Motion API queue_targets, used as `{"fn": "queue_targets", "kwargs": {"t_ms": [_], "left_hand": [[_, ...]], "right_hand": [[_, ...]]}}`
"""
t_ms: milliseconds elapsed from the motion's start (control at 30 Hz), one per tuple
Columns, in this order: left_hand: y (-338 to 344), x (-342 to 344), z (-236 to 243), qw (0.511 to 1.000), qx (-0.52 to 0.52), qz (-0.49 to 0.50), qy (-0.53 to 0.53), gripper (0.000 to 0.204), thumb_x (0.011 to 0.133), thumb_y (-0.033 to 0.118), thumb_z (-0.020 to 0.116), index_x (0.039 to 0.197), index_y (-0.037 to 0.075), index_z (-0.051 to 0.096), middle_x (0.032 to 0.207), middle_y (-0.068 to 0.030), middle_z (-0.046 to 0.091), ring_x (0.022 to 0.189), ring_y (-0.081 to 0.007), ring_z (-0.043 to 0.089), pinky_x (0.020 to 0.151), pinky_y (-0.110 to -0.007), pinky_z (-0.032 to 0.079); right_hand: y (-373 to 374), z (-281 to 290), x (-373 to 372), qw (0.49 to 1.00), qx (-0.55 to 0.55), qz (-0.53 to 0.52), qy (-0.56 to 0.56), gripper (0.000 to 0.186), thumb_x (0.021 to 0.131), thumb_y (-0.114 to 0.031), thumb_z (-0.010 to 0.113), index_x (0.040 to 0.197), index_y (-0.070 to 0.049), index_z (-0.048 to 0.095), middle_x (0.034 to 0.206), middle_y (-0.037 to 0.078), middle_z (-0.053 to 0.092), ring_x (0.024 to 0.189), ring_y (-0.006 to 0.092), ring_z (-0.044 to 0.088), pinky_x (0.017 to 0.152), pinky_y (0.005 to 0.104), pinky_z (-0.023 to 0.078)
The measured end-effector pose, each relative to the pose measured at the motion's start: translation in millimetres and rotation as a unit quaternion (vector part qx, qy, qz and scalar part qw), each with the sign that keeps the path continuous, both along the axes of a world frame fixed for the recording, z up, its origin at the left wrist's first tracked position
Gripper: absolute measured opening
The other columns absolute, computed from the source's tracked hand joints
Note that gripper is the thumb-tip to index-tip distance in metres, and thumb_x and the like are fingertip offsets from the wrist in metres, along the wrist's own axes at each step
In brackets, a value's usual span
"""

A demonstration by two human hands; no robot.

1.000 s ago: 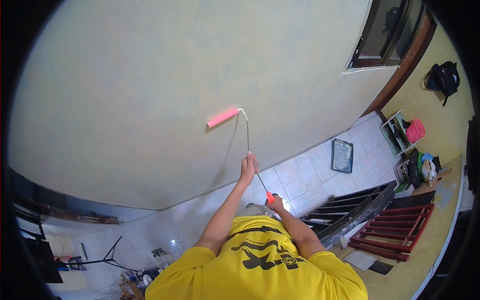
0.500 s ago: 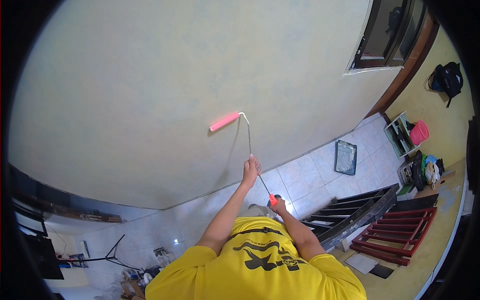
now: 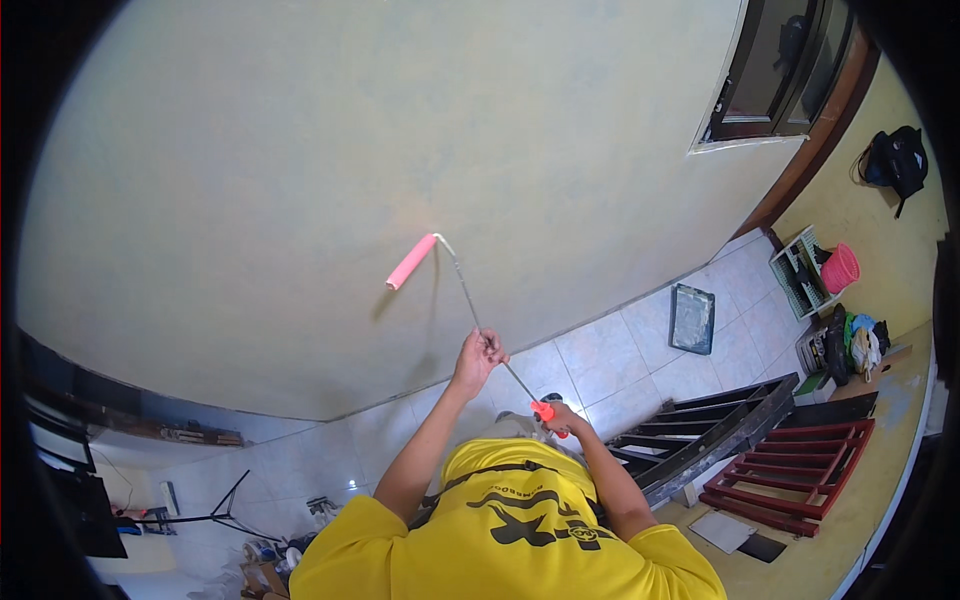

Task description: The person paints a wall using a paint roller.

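Observation:
A paint roller with a pink sleeve (image 3: 411, 262) on a long thin metal rod is held up before the pale wall (image 3: 300, 150). Whether the sleeve touches the wall I cannot tell; its shadow falls beside it. My left hand (image 3: 478, 360) is curled loosely around the rod partway along. Lower and to the right, my right hand (image 3: 566, 416) is closed on the orange-red handle (image 3: 543, 411) at the rod's near end. The rod slants up and left from the handle, with the sleeve tilted down to the left.
A dark paint tray (image 3: 692, 320) lies on the tiled floor (image 3: 600, 358) by the wall. At right lean a black slatted frame (image 3: 700, 430) and a red one (image 3: 795, 468), below a rack with a pink basket (image 3: 841, 267). A tripod (image 3: 225, 515) stands at lower left; a window (image 3: 770, 75) is upper right.
The roller has swung left and slightly down, and its sleeve has tilted more steeply. My left hand has moved left and down with the rod; my right hand has shifted only slightly.

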State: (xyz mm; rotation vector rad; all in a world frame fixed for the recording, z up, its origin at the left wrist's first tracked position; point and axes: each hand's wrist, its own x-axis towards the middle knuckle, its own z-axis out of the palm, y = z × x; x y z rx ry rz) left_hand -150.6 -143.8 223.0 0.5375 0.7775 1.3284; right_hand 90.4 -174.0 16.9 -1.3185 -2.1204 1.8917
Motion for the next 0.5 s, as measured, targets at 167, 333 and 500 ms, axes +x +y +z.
{"fn": "queue_targets", "kwargs": {"t_ms": [167, 333, 500], "left_hand": [[-15, -7, 16, 1.000, 0.011, 0.019, -0.007, 0.043, 0.099, 0.044, 0.035, 0.087, 0.007, 0.054, 0.068, 0.0020, 0.036, 0.065, -0.0128, 0.043, 0.074, -0.035, 0.045], [-9, -6, 12, 0.994, 0.015, -0.012, 0.110, 0.045, 0.100, 0.042, 0.035, 0.090, 0.003, 0.056, 0.070, 0.0017, 0.037, 0.065, -0.0120, 0.045, 0.073, -0.036, 0.049], [-5, -11, 12, 0.998, 0.033, -0.028, 0.045, 0.049, 0.100, 0.043, 0.033, 0.093, 0.000, 0.056, 0.072, -0.0006, 0.042, 0.068, -0.0128, 0.049, 0.075, -0.039, 0.052]], "right_hand": [[-8, 30, 15, 0.990, -0.113, -0.022, 0.087, 0.036, 0.065, 0.003, 0.060, 0.100, -0.004, 0.059, 0.083, 0.002, 0.061, 0.076, 0.0128, 0.058, 0.066, 0.0273, 0.048], [-21, 45, 11, 0.994, -0.075, -0.036, 0.075, 0.037, 0.067, -0.001, 0.062, 0.103, -0.004, 0.060, 0.087, 0.003, 0.062, 0.080, 0.0135, 0.057, 0.072, 0.0277, 0.047], [-29, 55, 7, 0.991, -0.034, -0.080, 0.100, 0.039, 0.066, -0.002, 0.063, 0.105, -0.004, 0.059, 0.086, 0.002, 0.061, 0.080, 0.0114, 0.056, 0.075, 0.0283, 0.046]]}}
